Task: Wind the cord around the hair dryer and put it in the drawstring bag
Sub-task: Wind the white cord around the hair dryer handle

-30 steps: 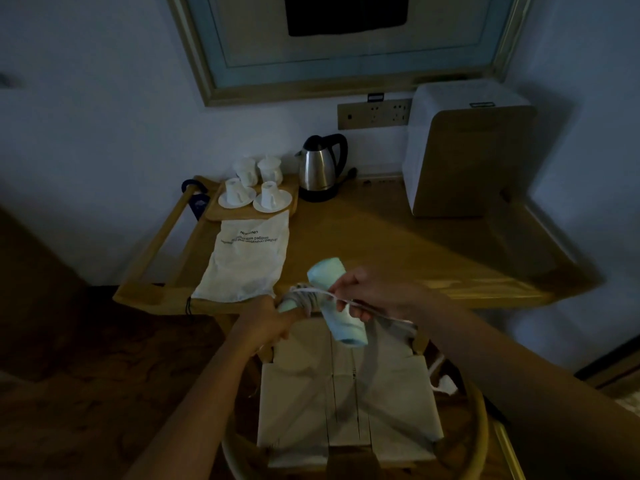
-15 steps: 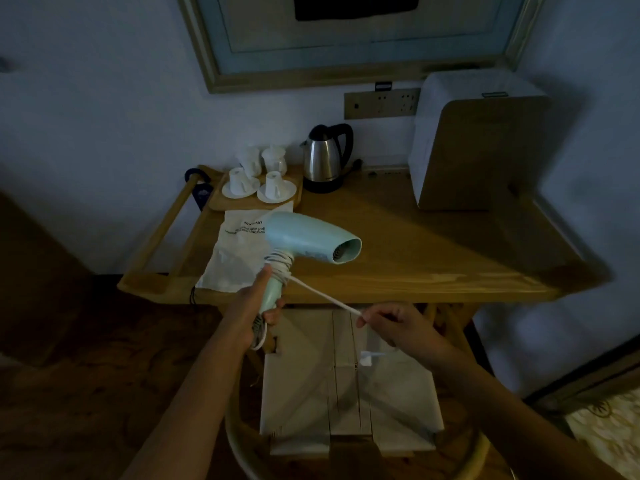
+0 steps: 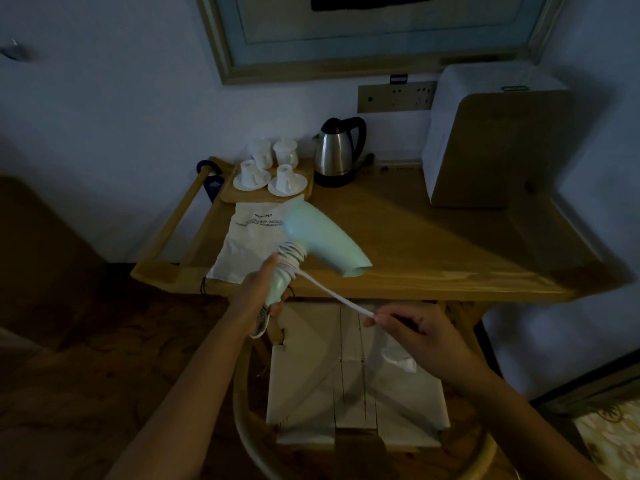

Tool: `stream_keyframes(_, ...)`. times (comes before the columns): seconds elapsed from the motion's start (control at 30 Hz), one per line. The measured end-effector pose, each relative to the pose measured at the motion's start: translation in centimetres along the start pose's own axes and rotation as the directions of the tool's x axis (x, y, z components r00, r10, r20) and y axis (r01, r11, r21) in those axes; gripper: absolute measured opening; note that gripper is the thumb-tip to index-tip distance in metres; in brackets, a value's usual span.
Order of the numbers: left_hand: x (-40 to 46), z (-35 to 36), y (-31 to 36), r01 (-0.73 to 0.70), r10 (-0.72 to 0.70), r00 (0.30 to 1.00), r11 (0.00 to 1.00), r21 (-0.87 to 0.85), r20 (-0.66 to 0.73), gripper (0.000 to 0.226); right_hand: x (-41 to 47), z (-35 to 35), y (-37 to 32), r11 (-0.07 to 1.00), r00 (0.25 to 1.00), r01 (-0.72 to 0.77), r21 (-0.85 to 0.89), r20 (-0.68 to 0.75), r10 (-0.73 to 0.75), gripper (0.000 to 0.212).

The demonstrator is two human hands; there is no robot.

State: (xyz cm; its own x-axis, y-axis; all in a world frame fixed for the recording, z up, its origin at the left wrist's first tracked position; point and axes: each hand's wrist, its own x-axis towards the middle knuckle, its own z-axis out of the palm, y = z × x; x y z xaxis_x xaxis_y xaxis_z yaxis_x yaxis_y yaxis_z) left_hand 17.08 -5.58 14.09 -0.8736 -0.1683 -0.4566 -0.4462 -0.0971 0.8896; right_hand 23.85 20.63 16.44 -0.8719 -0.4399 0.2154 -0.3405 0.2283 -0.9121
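Observation:
A pale blue hair dryer (image 3: 320,242) is held over the front edge of the wooden table (image 3: 433,258), nozzle pointing right and down. My left hand (image 3: 261,289) grips its handle. Several turns of white cord (image 3: 332,294) wrap the top of the handle, and a straight length runs down to the right. My right hand (image 3: 412,329) pinches that cord below the table edge. The white drawstring bag (image 3: 242,252) lies flat on the table's left part, printed text on it, partly hidden behind the dryer.
A tray with cups and saucers (image 3: 268,176) and a steel kettle (image 3: 339,150) stand at the back of the table. A large white appliance (image 3: 491,133) fills the back right. Below my hands is a chair with a pale seat (image 3: 353,382).
The dryer went from pointing down near my hands to lifted with its nozzle to the right. My right hand moved down and right, pulling the cord out straight.

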Motion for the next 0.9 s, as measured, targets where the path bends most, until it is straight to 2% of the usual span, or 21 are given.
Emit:
stream_keyframes(0.13, -0.3, 0.3, -0.2, 0.014, -0.007, 0.999, 0.990, -0.143, 0.045, 0.057, -0.2, 0.2, -0.8, 0.996, 0.999, 0.021, -0.087, -0.024, -0.024, 0.016)
stream_keyframes(0.23, -0.2, 0.3, 0.0, 0.032, -0.013, 0.994, 0.983, -0.181, 0.107, 0.055, -0.6, 0.3, 1.0, 0.940, 0.997, 0.061, -0.336, -0.029, -0.075, 0.013)
stream_keyframes(0.3, -0.3, 0.2, 0.2, 0.058, -0.026, 0.985, 0.981, -0.187, 0.169, 0.055, -0.8, 0.5, 2.9, 0.910, 0.999, 0.027, -0.414, -0.028, -0.043, 0.014)
stream_keyframes(0.43, -1.3, 0.7, -0.4, 0.099, 0.025, 0.916, 0.953, -0.286, 0.401, 0.043, 0.7, -0.1, 6.2, 0.950, 0.970, -0.234, -0.208, -0.114, 0.214, 0.016)
stream_keyframes(0.5, -1.5, 0.7, -0.6, 0.039, 0.075, 0.894, 0.969, -0.243, 0.441, 0.036, 1.9, -0.8, 7.1, 0.952, 0.950, -0.299, -0.071, -0.113, 0.290, 0.021)
stream_keyframes(0.53, -1.4, 0.5, -0.5, -0.002, 0.095, 0.890, 0.979, -0.204, 0.447, 0.036, 2.2, -1.3, 7.3, 0.945, 0.942, -0.327, 0.006, -0.073, 0.327, 0.023)
stream_keyframes(0.6, -1.1, -0.2, -0.2, -0.060, 0.134, 0.877, 0.984, -0.171, 0.462, 0.040, 2.1, -2.6, 7.6, 0.932, 0.930, -0.357, 0.059, 0.118, 0.348, 0.027)
stream_keyframes(0.67, -0.7, -1.2, 0.4, -0.070, 0.160, 0.864, 0.977, -0.202, 0.478, 0.045, 1.6, -3.8, 7.7, 0.928, 0.881, -0.372, -0.010, 0.312, 0.356, 0.033)
stream_keyframes(0.73, -0.9, -1.9, 1.1, -0.073, 0.169, 0.852, 0.975, -0.209, 0.495, 0.051, 1.4, -4.7, 7.8, 0.906, 0.806, -0.413, -0.090, 0.427, 0.410, 0.026)
stream_keyframes(0.8, -1.6, -2.4, 1.8, -0.149, 0.213, 0.806, 0.976, -0.159, 0.552, 0.055, 2.1, -4.9, 7.7, 0.892, 0.775, -0.416, -0.177, 0.444, 0.449, 0.022)
stream_keyframes(0.9, -3.7, -2.2, 3.4, -0.345, 0.229, 0.743, 0.936, 0.065, 0.629, 0.055, 4.3, -5.2, 7.6, 0.888, 0.830, -0.316, -0.334, 0.355, 0.430, 0.017)
